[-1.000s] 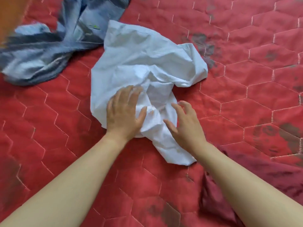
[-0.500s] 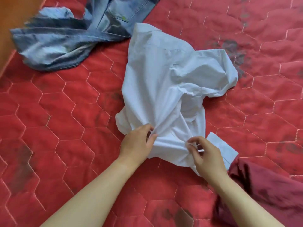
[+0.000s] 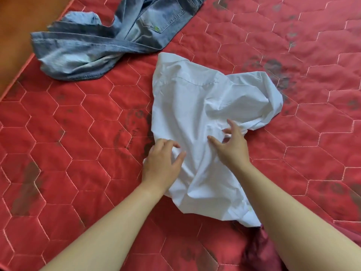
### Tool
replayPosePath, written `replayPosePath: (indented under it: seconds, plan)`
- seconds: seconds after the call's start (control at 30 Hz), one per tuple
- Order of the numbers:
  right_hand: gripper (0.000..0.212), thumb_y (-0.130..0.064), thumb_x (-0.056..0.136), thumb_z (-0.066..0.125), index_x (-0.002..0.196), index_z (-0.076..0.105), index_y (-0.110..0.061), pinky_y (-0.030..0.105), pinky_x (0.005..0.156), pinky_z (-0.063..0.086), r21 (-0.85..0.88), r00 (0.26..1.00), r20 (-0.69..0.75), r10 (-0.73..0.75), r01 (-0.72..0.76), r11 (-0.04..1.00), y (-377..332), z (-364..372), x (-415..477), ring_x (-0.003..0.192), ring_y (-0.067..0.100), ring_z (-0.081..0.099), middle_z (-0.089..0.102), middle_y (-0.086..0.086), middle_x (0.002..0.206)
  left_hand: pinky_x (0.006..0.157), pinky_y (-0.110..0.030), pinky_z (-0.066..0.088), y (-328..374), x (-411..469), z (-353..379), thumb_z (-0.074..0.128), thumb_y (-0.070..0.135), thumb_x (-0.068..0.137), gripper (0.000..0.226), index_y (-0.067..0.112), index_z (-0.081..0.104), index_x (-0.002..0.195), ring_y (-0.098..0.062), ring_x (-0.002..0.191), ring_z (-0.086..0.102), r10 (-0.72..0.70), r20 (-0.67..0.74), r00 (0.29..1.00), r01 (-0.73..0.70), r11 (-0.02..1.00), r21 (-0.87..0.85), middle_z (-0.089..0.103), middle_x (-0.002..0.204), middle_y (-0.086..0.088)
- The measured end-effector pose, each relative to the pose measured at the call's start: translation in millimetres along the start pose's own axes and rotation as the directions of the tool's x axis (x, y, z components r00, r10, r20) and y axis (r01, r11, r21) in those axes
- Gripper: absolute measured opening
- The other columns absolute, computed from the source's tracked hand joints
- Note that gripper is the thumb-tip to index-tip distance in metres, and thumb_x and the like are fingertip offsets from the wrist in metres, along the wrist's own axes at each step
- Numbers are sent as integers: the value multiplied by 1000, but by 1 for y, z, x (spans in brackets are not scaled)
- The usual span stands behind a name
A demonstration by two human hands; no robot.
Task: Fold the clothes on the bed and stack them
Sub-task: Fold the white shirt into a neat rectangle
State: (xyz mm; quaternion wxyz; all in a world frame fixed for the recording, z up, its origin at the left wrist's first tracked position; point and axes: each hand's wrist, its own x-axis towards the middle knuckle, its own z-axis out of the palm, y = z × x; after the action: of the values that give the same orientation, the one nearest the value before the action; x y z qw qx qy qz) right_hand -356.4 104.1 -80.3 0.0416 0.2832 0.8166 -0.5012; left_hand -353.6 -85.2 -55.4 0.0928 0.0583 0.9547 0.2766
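A crumpled white shirt lies in the middle of the red quilted bed, its collar end pointing away from me. My left hand rests on the shirt's left edge, fingers curled into the cloth. My right hand hovers over the shirt's right side with fingers spread, just touching the fabric near a bunched sleeve. A pair of blue jeans lies unfolded at the far left. A dark red garment lies under my right forearm at the near edge.
The bed's left edge runs diagonally at the upper left, with orange-brown floor beyond it. Red quilt stretches to the right and near left of the shirt.
Both hands have let go of the pinched hem and moved forward over the shirt. The shirt now lies flatter and more spread out. The view has shifted so the shirt sits further right.
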Motion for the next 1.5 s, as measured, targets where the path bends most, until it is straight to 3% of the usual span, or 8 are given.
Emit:
replayPosePath:
  seconds: [0.17, 0.37, 0.53, 0.63, 0.83, 1.0, 1.3, 1.5]
  plan:
    - [32, -7, 80, 63, 109, 66, -21, -3, 64, 33, -120, 997, 17, -71, 72, 990, 24, -1, -30, 78, 7, 54, 61, -9, 90, 98, -36, 34, -16, 52, 0, 61, 34, 86, 51, 23, 43, 133, -33, 125, 37, -184, -20, 983, 185, 981, 64, 25, 145, -11]
    - [34, -17, 74, 73, 90, 61, -43, 13, 64, 43, -228, 977, 201, -78, 124, 966, 58, -40, -116, 80, 4, 57, 59, -18, 91, 66, -8, 32, -26, 28, 10, 56, 5, 86, 41, 18, 55, 125, -13, 84, 54, -229, 212, 950, 272, 941, -202, 63, 103, -3]
    - [44, -22, 72, 79, 110, 62, -9, 34, 94, 38, -415, 946, -103, -307, 240, 877, 31, -55, -28, 110, 30, 50, 51, 15, 119, 68, -9, 30, -42, -5, 7, 59, 9, 87, 23, 22, 64, 105, -14, 94, 54, -194, 206, 959, 233, 954, -187, 60, 104, 1]
    - [64, -27, 76, 73, 133, 45, -15, 37, 99, 32, -474, 992, -106, -64, 6, 880, 20, -58, 21, 127, 32, 36, 39, 15, 139, 65, -10, 30, -43, 5, -3, 59, 9, 86, 22, 21, 64, 104, -14, 89, 54, -197, 182, 963, 224, 964, -140, 57, 101, -1]
    - [30, -11, 82, 64, 113, 63, -13, 21, 63, 31, -321, 1000, 13, 12, -7, 947, 38, -48, -47, 77, 27, 61, 64, 7, 80, 91, -29, 37, 4, 41, -18, 59, 10, 82, 29, 17, 60, 110, -22, 102, 52, -133, -13, 991, 132, 986, -98, 51, 111, -3]
    - [5, -28, 86, 60, 90, 62, -29, 23, 64, 48, -117, 961, 264, 84, -55, 992, 62, -52, -131, 71, 7, 60, 66, -9, 75, 80, -26, 43, 69, 49, 17, 58, 21, 85, 23, 23, 58, 108, -14, 98, 55, 54, 71, 996, -44, 990, -135, 54, 112, 3]
    - [22, -25, 85, 64, 107, 61, -29, 3, 64, 40, -55, 999, -50, 4, -7, 998, 128, -115, -82, 80, -2, 58, 61, -9, 96, 85, -37, 41, 114, 59, 112, 61, 30, 84, 42, 12, 50, 119, -31, 113, 46, -223, 127, 967, 190, 954, 234, 47, 125, -11]
    - [23, -23, 86, 63, 109, 60, -27, 22, 74, 48, -60, 998, 11, -60, 61, 996, 124, -133, -87, 86, 4, 59, 61, -8, 98, 57, -18, 30, 92, 17, 61, 52, 20, 90, 14, 14, 64, 86, -16, 77, 56, -156, 70, 985, 164, 978, -125, 63, 81, 3]
